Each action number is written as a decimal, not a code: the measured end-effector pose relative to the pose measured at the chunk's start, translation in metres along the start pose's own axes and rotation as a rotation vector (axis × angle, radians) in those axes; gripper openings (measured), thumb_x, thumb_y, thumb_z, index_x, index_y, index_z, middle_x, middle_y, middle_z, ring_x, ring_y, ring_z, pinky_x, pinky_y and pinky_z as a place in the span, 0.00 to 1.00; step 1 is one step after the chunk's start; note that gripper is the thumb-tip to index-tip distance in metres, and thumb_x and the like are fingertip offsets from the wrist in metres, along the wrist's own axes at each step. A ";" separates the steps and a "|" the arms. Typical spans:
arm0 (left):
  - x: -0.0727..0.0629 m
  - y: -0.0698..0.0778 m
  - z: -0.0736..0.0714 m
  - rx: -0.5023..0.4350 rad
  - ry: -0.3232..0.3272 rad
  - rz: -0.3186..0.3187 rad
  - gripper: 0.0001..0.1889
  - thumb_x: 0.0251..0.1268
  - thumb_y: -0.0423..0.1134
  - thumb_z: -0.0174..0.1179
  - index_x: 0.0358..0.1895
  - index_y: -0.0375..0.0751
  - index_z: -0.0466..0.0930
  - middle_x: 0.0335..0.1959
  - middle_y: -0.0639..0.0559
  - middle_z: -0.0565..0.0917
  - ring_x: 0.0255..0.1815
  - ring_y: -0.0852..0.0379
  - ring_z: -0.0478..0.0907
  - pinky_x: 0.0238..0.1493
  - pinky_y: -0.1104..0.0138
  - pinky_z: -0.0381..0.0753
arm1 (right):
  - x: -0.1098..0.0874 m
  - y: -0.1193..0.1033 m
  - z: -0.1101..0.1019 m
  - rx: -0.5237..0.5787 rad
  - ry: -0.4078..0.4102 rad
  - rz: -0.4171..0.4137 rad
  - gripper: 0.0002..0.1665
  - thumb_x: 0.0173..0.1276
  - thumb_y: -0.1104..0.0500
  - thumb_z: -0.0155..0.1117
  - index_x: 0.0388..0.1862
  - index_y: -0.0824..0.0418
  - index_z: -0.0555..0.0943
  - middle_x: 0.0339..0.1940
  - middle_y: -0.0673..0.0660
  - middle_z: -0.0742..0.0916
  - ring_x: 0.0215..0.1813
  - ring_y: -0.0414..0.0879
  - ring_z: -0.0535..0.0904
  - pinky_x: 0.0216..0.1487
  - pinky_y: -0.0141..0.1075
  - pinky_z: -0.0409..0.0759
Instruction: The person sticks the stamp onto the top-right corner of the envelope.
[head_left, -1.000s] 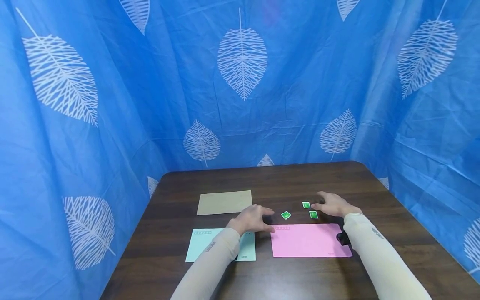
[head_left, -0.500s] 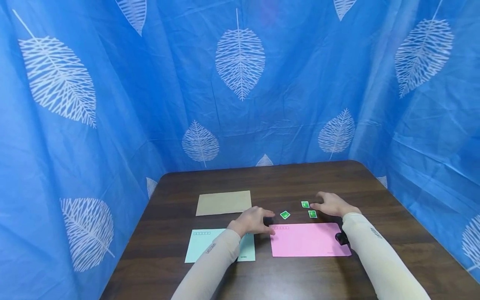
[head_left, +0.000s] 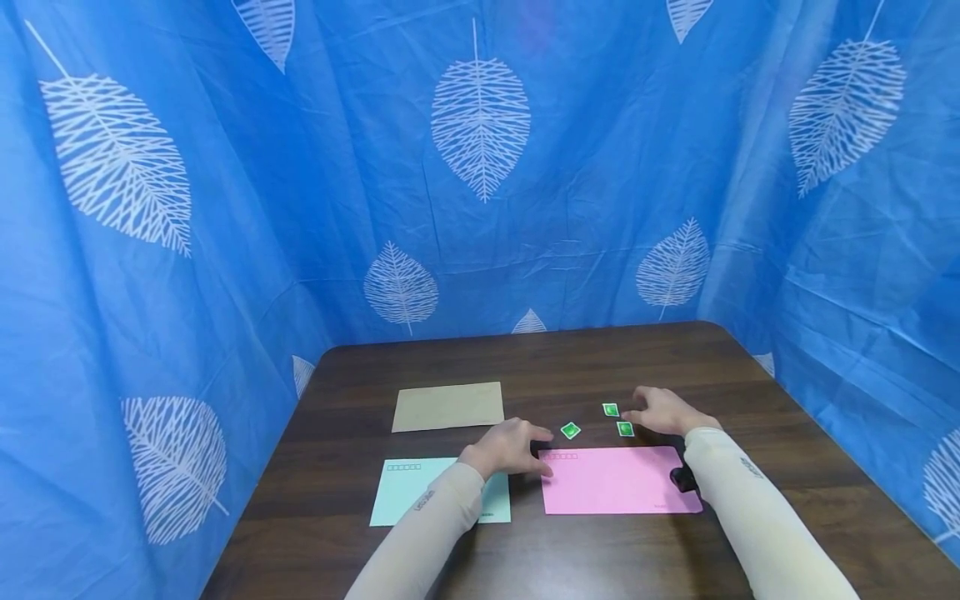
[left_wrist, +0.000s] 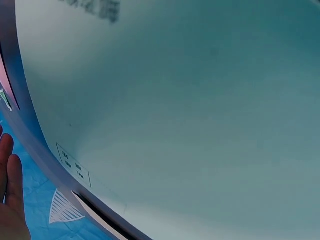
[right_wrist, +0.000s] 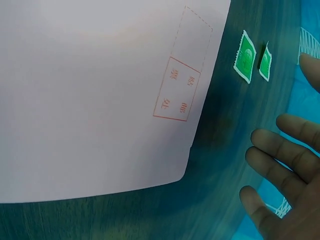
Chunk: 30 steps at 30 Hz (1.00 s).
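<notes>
My left hand (head_left: 508, 448) is over the right end of a mint envelope (head_left: 405, 492), fingers relaxed, thumb at the left edge of a pink envelope (head_left: 611, 483). In the left wrist view the mint envelope (left_wrist: 175, 120) fills most of the picture, and the hand (left_wrist: 12, 200) shows at the left edge. My right hand (head_left: 663, 410) holds nothing, its fingertips beside two green stamps, one farther (head_left: 611, 410) and one nearer (head_left: 626, 428). The right wrist view shows its fingers (right_wrist: 277, 172) spread loosely, apart from the stamps. A third stamp (head_left: 571, 430) lies turned cornerwise between the hands.
A tan envelope (head_left: 448, 407) lies behind the mint one on the dark wooden table (head_left: 570, 558). Blue curtains (head_left: 570, 250) with white leaf prints surround the table's back and sides. The pink envelope carries a red printed box (right_wrist: 177, 89) near one corner.
My left hand has shifted slightly toward the near side and to the right. The right hand has barely moved. Envelopes and stamps lie as before; the head view has shifted a little.
</notes>
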<state>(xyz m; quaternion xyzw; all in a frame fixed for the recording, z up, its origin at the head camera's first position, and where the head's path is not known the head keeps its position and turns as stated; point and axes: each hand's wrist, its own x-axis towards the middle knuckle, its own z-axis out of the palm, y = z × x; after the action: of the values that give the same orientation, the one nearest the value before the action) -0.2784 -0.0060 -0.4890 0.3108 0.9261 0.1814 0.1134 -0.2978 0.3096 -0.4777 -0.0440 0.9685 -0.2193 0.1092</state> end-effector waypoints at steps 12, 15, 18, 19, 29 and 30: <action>0.002 0.008 0.006 0.067 -0.005 0.077 0.31 0.51 0.58 0.75 0.60 0.54 0.84 0.55 0.61 0.87 0.47 0.68 0.83 0.51 0.74 0.82 | 0.002 0.001 0.000 0.000 -0.024 -0.035 0.37 0.68 0.48 0.65 0.63 0.75 0.71 0.60 0.75 0.80 0.61 0.70 0.77 0.58 0.64 0.77; 0.002 0.008 0.008 0.059 -0.012 0.087 0.31 0.51 0.58 0.75 0.60 0.54 0.84 0.53 0.62 0.88 0.43 0.69 0.82 0.47 0.76 0.82 | 0.002 0.000 0.001 -0.001 -0.024 -0.035 0.35 0.68 0.49 0.65 0.63 0.74 0.72 0.59 0.75 0.80 0.61 0.70 0.77 0.59 0.64 0.77; 0.002 0.009 0.009 0.054 -0.020 0.093 0.30 0.51 0.58 0.75 0.60 0.55 0.84 0.51 0.63 0.88 0.43 0.69 0.82 0.46 0.77 0.81 | 0.002 0.001 0.003 0.000 -0.026 -0.034 0.34 0.68 0.50 0.65 0.62 0.74 0.72 0.59 0.75 0.81 0.60 0.69 0.78 0.58 0.64 0.77; 0.002 0.009 0.009 0.056 -0.022 0.098 0.30 0.51 0.58 0.75 0.59 0.55 0.84 0.51 0.63 0.88 0.44 0.69 0.82 0.46 0.77 0.81 | 0.002 0.001 0.003 0.002 -0.026 -0.034 0.33 0.68 0.51 0.65 0.62 0.74 0.73 0.58 0.74 0.81 0.59 0.68 0.78 0.58 0.63 0.78; 0.000 0.015 0.010 0.104 -0.033 0.103 0.30 0.51 0.59 0.75 0.59 0.57 0.84 0.49 0.63 0.88 0.45 0.67 0.80 0.48 0.76 0.81 | 0.003 0.001 0.006 -0.001 -0.023 -0.061 0.24 0.67 0.55 0.67 0.54 0.71 0.77 0.46 0.64 0.85 0.46 0.55 0.81 0.52 0.57 0.81; 0.000 0.015 0.011 0.107 -0.035 0.101 0.30 0.51 0.59 0.75 0.59 0.57 0.84 0.50 0.63 0.87 0.45 0.67 0.80 0.49 0.76 0.81 | 0.003 0.001 0.006 -0.007 -0.022 -0.064 0.24 0.67 0.55 0.67 0.53 0.71 0.77 0.45 0.64 0.85 0.45 0.54 0.81 0.51 0.56 0.81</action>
<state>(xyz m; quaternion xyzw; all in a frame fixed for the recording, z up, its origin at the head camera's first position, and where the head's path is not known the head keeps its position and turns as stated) -0.2670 0.0079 -0.4928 0.3659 0.9155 0.1317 0.1036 -0.2995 0.3074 -0.4843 -0.0776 0.9662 -0.2187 0.1126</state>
